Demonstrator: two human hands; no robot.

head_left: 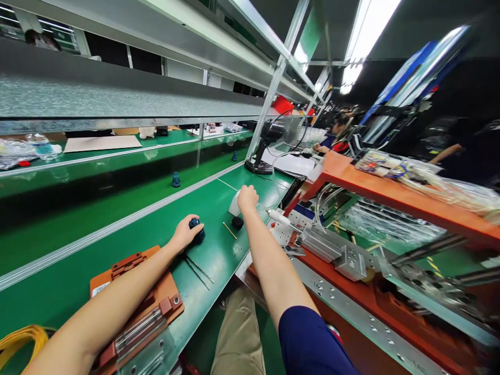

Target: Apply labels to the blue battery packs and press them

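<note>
My left hand (pixel 186 233) is closed around a small dark blue part (pixel 197 229) that rests on the green bench. Thin dark tweezers (pixel 198 272) lie just in front of it, toward the bench edge. Farther out, my right hand (pixel 248 198) is curled closed at a white container (pixel 235 205). Its fingertips are hidden, so I cannot make out what is between them. Close to that container are a round black piece (pixel 237 223) and a thin wooden stick (pixel 229 230).
An orange fixture (pixel 172 291) sits under my left forearm, with a yellow strap coil (pixel 23 341) beyond. On the right stands a red-orange machine frame (pixel 351 174) with a metal cylinder (pixel 318 242). A black fan (pixel 261 151) and a blue part (pixel 176 179) are farther back.
</note>
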